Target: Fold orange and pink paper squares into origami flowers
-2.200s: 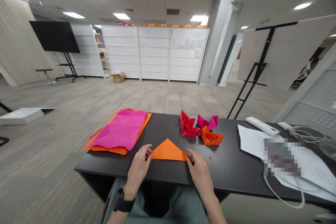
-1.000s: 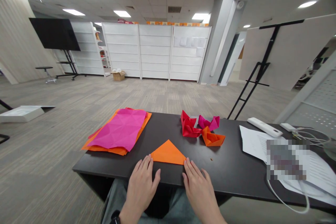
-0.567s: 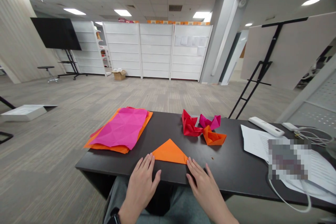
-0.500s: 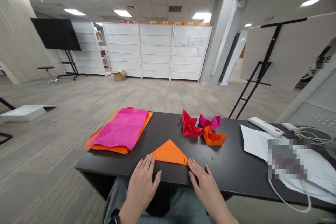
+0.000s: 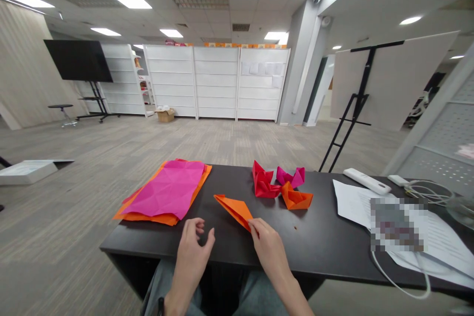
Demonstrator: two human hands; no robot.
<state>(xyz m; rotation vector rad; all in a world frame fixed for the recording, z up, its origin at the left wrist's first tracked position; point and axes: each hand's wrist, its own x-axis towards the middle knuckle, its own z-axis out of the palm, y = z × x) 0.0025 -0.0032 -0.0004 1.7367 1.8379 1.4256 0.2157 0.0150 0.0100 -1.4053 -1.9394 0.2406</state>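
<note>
A folded orange paper triangle (image 5: 233,207) is lifted and turned on the black table (image 5: 326,242), seen almost edge-on. My right hand (image 5: 268,249) pinches its near corner. My left hand (image 5: 190,254) hovers just left of it with the fingers loosely curled and nothing in them. A stack of pink and orange paper sheets (image 5: 166,192) lies to the left. Three folded paper figures stand behind: red (image 5: 263,182), pink (image 5: 291,176) and orange (image 5: 295,197).
White papers (image 5: 355,197), a white remote (image 5: 366,180), cables (image 5: 425,190) and a blurred-out item lie on the table's right side. A black easel with a board (image 5: 355,103) stands behind the table. Open carpeted floor stretches beyond, with white cabinets at the far wall.
Both hands lay flat beside the orange triangle; now my right hand has pinched its right corner and raised and turned it, while my left hand has lifted and curled.
</note>
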